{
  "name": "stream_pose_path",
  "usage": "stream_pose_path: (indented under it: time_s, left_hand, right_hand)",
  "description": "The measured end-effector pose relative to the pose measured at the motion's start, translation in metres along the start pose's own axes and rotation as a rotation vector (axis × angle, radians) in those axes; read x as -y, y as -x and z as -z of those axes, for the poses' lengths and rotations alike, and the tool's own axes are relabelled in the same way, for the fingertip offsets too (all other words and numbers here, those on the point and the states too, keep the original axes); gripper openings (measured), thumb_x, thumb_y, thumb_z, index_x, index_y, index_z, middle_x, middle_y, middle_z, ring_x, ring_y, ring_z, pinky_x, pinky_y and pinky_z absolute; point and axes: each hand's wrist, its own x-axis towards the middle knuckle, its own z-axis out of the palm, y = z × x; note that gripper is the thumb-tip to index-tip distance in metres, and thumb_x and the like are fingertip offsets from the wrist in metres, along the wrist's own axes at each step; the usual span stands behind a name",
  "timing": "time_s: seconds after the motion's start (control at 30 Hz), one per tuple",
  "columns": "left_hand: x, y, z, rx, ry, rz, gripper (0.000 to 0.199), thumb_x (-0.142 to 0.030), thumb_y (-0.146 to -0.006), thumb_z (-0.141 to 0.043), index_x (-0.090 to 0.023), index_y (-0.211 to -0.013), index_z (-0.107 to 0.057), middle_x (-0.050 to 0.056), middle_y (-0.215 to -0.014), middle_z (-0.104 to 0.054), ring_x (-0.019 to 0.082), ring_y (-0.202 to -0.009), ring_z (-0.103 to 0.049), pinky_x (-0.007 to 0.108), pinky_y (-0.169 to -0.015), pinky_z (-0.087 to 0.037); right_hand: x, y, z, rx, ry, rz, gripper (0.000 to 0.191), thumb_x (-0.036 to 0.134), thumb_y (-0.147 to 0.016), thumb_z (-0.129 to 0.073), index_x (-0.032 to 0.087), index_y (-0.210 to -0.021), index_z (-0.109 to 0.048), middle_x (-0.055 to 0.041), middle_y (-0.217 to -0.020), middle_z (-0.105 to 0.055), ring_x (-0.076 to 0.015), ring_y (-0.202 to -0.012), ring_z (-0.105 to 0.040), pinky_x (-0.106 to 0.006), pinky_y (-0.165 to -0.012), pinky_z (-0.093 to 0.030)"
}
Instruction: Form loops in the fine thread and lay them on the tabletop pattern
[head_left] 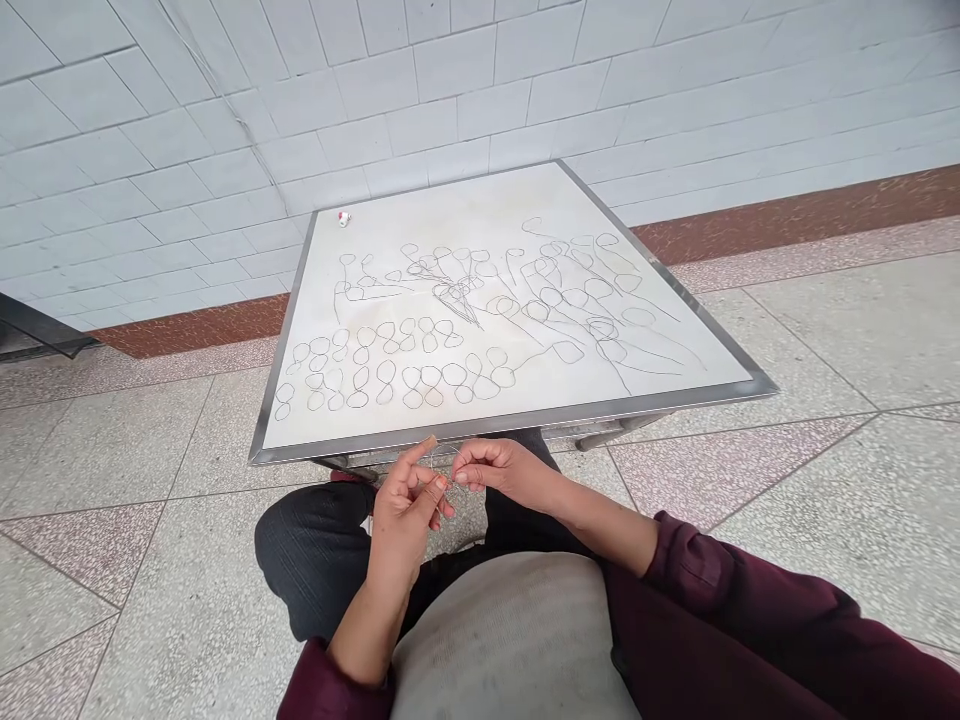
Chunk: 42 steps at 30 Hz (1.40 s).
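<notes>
My left hand (411,505) is raised over my lap, just off the table's near edge, with a thin wire (442,450) pinched between thumb and fingers. Facing it, my right hand (504,470) grips the same wire with thumb and forefinger. A loop of the wire arches between the two hands; its ends are too fine to follow. On the white table lie several figure-eight wire pieces (361,385) in rows at the near left. Wires with a single loop and a long tail (600,330) lie loosely to the right, and a tangled bunch of wires (454,290) is at the middle.
The white tabletop (450,205) has a grey metal rim (675,285) and stands against a tiled wall (450,70). A small red and white object (344,219) sits at its far left corner. My knees are under the near edge. Speckled floor (825,320) surrounds the table.
</notes>
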Motion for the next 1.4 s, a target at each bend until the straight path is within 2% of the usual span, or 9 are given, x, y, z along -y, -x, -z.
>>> stream_pose_path:
  time_s: [0.17, 0.27, 0.43, 0.63, 0.83, 1.03, 1.2, 1.4]
  left_hand:
    - [0.001, 0.000, 0.002, 0.006, 0.017, 0.018, 0.048, -0.032, -0.081, -0.067, -0.019, -0.125, -0.054, -0.004, -0.070, -0.057, 0.007, -0.052, -0.053, 0.017, -0.041, -0.034]
    - [0.000, 0.001, 0.003, -0.011, -0.003, 0.037, 0.049, -0.032, -0.080, -0.068, -0.019, -0.125, -0.054, -0.003, -0.071, -0.059, 0.009, -0.056, -0.057, 0.018, -0.044, -0.039]
    - [0.000, 0.003, 0.005, -0.038, -0.057, 0.045, 0.051, -0.031, -0.077, -0.069, -0.019, -0.125, -0.055, -0.001, -0.074, -0.065, 0.013, -0.063, -0.063, 0.021, -0.053, -0.047]
    - [0.002, 0.002, 0.005, -0.067, -0.094, 0.008, 0.052, -0.028, -0.074, -0.071, -0.019, -0.124, -0.057, -0.002, -0.069, -0.065, 0.013, -0.064, -0.062, 0.023, -0.056, -0.048]
    - [0.007, 0.000, 0.008, -0.061, -0.121, -0.013, 0.055, -0.025, -0.076, -0.069, -0.020, -0.129, -0.055, -0.004, -0.066, -0.059, 0.011, -0.060, -0.056, 0.024, -0.060, -0.047]
    - [0.008, 0.002, 0.007, -0.033, -0.176, -0.042, 0.058, -0.025, -0.076, -0.069, -0.021, -0.132, -0.053, -0.003, -0.069, -0.060, 0.012, -0.061, -0.052, 0.025, -0.060, -0.043]
    - [0.009, 0.005, 0.007, 0.006, -0.223, -0.042, 0.060, -0.024, -0.078, -0.066, -0.022, -0.136, -0.050, -0.002, -0.070, -0.061, 0.012, -0.062, -0.052, 0.025, -0.063, -0.044]
    - [0.014, 0.009, 0.009, 0.074, -0.276, -0.082, 0.059, -0.025, -0.081, -0.063, -0.025, -0.138, -0.047, -0.002, -0.071, -0.060, 0.012, -0.065, -0.052, 0.026, -0.068, -0.045]
  right_hand:
    - [0.006, 0.001, -0.003, -0.053, 0.175, 0.041, 0.021, 0.036, -0.079, -0.066, 0.017, -0.071, -0.062, 0.0040, -0.061, -0.049, -0.0102, -0.059, -0.043, -0.024, -0.058, -0.034]
    - [0.010, 0.002, -0.006, -0.084, 0.275, 0.070, 0.020, 0.034, -0.080, -0.065, 0.017, -0.069, -0.061, 0.0049, -0.059, -0.046, -0.0094, -0.057, -0.038, -0.023, -0.055, -0.031]
    - [0.012, 0.004, -0.009, -0.117, 0.381, 0.105, 0.017, 0.029, -0.082, -0.063, 0.017, -0.069, -0.061, 0.0040, -0.063, -0.050, -0.0094, -0.059, -0.041, -0.022, -0.056, -0.032]
    - [0.007, 0.004, -0.011, -0.129, 0.481, 0.104, 0.015, 0.025, -0.083, -0.060, 0.018, -0.071, -0.061, 0.0035, -0.063, -0.051, -0.0103, -0.061, -0.044, -0.022, -0.058, -0.033]
    - [0.007, 0.004, -0.009, -0.001, 0.425, 0.065, 0.017, 0.030, -0.087, -0.054, 0.018, -0.078, -0.062, 0.0005, -0.071, -0.056, -0.0123, -0.066, -0.049, -0.025, -0.063, -0.038]
    - [0.008, 0.005, -0.008, -0.038, 0.239, 0.012, 0.020, 0.039, -0.087, -0.054, 0.021, -0.093, -0.061, 0.0011, -0.071, -0.055, -0.0134, -0.066, -0.052, -0.026, -0.063, -0.043]
    - [0.000, 0.004, -0.008, -0.055, 0.186, -0.030, 0.023, 0.041, -0.087, -0.053, 0.022, -0.094, -0.062, 0.0007, -0.073, -0.058, -0.0119, -0.061, -0.053, -0.027, -0.061, -0.046]
    - [-0.001, 0.003, -0.005, -0.034, 0.095, -0.037, 0.032, 0.049, -0.086, -0.055, 0.019, -0.093, -0.065, 0.0006, -0.072, -0.057, -0.0108, -0.059, -0.051, -0.027, -0.060, -0.045]
